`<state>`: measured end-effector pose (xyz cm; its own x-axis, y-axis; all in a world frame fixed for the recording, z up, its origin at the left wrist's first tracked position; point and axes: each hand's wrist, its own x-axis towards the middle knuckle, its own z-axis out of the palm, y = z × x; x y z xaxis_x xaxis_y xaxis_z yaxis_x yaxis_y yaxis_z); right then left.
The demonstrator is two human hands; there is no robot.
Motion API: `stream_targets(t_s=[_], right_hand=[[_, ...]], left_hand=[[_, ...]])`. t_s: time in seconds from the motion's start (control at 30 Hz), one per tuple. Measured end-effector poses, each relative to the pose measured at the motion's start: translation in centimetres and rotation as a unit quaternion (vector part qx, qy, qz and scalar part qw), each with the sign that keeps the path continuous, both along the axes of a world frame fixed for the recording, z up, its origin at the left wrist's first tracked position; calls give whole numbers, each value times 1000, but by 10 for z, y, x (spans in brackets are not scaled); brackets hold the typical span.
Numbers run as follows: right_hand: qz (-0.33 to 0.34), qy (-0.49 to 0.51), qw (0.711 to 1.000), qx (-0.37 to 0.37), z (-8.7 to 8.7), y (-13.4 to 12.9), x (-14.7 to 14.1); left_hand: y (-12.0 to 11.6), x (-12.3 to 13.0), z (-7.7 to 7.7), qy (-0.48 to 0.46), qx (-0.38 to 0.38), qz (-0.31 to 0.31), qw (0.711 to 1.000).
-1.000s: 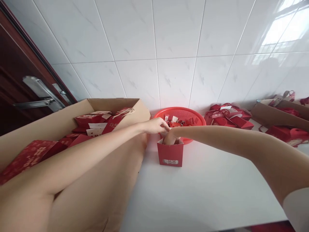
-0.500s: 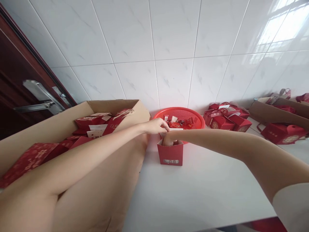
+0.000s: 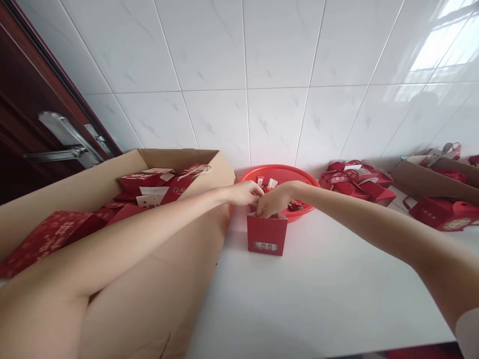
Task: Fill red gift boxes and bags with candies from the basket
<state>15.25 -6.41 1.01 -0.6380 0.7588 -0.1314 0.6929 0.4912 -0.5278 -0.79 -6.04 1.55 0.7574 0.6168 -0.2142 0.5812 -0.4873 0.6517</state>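
Note:
A small red gift box [image 3: 266, 235] stands upright on the white table, its top open and a pale oval patch low on its front. My left hand [image 3: 245, 193] is at its back left, fingers curled closed at the box's top edge; the fingertips are partly hidden. Over the opening is my right hand [image 3: 276, 199], fingers bent down and pressed together at the left part of the rim. What they hold, if anything, is hidden. Directly behind is a red plastic basket [image 3: 307, 182] with small wrapped sweets [image 3: 295, 205] in it.
To the left, a large cardboard box [image 3: 179, 264] holds several red gift boxes [image 3: 144, 180]. More red gift boxes [image 3: 348, 187] are grouped right of the basket. Another cardboard box [image 3: 415, 172] stands farther right. A tiled wall [image 3: 277, 119] rises behind; a door handle [image 3: 63, 149] is at left.
My right hand has come up out of the red gift box and is now over its rim. The left hand stays by the box's back edge. The view has shifted slightly.

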Motion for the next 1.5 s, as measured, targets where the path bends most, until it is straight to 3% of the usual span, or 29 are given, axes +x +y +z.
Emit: stream_targets(t_s=[0.07, 0.1, 0.17, 0.23, 0.3, 0.47, 0.57, 0.73, 0.87, 1.0, 1.1, 1.23, 1.37, 1.5], right_hand=[[74, -17, 997, -34, 13, -15, 21], [89, 26, 996, -8, 16, -23, 32], [39, 161, 984, 60, 13, -40, 52], [-53, 244, 961, 120, -2, -53, 69], [-100, 286, 940, 155, -24, -62, 79], [-124, 297, 942, 89, -70, -64, 77], [-141, 329, 932, 56, -82, -59, 69], [-172, 376, 908, 71, -93, -51, 61], [-200, 430, 879, 42, -92, -47, 64], [-203, 498, 843, 2, -75, -44, 75], [-172, 508, 844, -14, -60, -43, 82], [-116, 501, 856, -56, -49, -39, 84], [-58, 482, 869, -97, -53, -32, 77], [-44, 492, 864, -98, -62, -25, 69]], left_hand=[[1, -1, -1, -4, -3, 4, 1000], [0, 0, -1, -5, 2, 12, 1000], [-1, 0, -1, -2, 18, 31, 999], [-4, 2, 1, 15, 24, 40, 999], [-7, 3, 4, 42, 22, 29, 998], [-13, 2, 8, 52, 36, 11, 998], [-12, -1, 5, 62, 43, 26, 997], [-9, -4, 3, 66, 72, 19, 995], [-8, -2, 8, 26, 93, 30, 995], [-5, -1, 14, -152, 105, 102, 977], [-2, -3, 14, -265, 116, 166, 943], [2, -6, 12, -322, 194, 227, 898], [5, -8, 14, -333, 279, 267, 860], [7, -11, 16, -344, 269, 272, 858]])
